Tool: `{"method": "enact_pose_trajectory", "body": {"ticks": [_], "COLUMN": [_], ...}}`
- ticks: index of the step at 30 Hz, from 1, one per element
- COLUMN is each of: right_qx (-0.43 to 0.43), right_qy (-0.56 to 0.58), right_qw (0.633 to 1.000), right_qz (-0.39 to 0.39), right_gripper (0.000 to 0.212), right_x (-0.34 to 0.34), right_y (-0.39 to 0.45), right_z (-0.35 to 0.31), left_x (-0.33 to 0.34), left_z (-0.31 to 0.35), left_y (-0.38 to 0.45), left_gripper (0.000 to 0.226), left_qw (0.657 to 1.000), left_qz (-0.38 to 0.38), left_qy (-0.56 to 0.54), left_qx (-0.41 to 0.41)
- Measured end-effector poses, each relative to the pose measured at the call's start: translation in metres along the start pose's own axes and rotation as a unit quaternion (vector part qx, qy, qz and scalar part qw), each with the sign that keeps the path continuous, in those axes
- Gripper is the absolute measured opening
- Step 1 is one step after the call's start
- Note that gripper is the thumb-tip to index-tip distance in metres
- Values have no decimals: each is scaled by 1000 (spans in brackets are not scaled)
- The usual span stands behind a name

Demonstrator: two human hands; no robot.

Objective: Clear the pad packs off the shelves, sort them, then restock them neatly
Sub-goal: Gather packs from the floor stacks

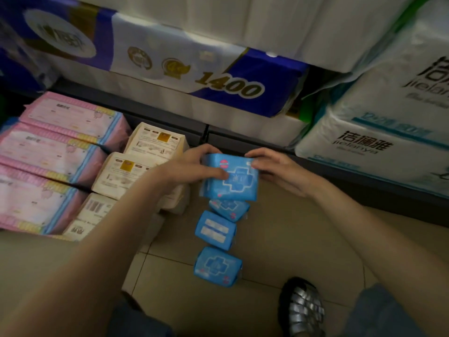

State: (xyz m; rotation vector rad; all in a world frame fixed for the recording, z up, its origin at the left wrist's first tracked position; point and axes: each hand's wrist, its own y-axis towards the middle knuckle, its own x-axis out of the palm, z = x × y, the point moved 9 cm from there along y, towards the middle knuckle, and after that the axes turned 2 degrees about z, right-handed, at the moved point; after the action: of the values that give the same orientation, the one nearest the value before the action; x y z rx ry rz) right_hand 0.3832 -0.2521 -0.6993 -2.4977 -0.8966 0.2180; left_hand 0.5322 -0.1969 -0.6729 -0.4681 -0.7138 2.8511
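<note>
A blue pad pack (233,178) is held between both hands near the base of the shelf. My left hand (192,166) grips its left edge, thumb across the front. My right hand (274,169) pinches its upper right corner. Below it, three more blue packs lie in a line on the floor: one (229,209) partly under the held pack, one (215,230) in the middle, one (217,266) nearest me. Left of them sit several cream packs (126,176) and, further left, three pink packs (53,154) in a row.
The dark bottom shelf edge (170,122) runs behind the packs. Large toilet-paper bundles fill the shelf: a blue and white one (194,76) and a white one (379,142) on the right. My silver woven shoe (303,310) stands on the beige tiled floor (279,239).
</note>
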Motion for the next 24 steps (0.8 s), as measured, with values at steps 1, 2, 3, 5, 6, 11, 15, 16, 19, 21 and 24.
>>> {"method": "enact_pose_trajectory", "body": {"ticks": [1,2,3,5,6,11,15,16,19,21,24], "right_qx": [1,-5,-4,7,17,-13,-35,-26,16,26,29], "right_qy": [-53,-161,-276,-438,-479,-399,-291,-231,-68,-93,-192], "right_qw": [998,985,959,899,878,900,950,965,979,964,941], "right_qz": [37,65,63,2,-11,174,107,123,191,247,276], "right_gripper": [18,23,33,54,62,66,102,95,61,48,51], "right_x": [-4,-6,-1,27,41,56,73,71,73,69,52], "right_y": [7,13,19,30,33,39,42,43,52,59,64], "right_z": [14,27,45,87,102,77,64,62,60,59,47], "left_x": [-12,-26,-38,-51,-48,4,-11,-16,-19,-21,-16], "left_z": [-3,-4,-8,-18,-27,-91,-88,-84,-73,-63,-59], "left_y": [-1,-4,-5,-6,-5,-7,-13,-12,-5,-3,0], "left_gripper": [41,36,29,18,19,47,44,46,48,52,64], "left_qw": [999,998,996,990,986,951,942,947,957,955,953], "left_qz": [27,58,91,142,143,-46,-31,-13,12,39,36], "left_qy": [15,19,13,22,81,270,288,277,261,281,292], "left_qx": [4,8,9,-3,-22,-145,-166,-161,-127,-90,-71]}}
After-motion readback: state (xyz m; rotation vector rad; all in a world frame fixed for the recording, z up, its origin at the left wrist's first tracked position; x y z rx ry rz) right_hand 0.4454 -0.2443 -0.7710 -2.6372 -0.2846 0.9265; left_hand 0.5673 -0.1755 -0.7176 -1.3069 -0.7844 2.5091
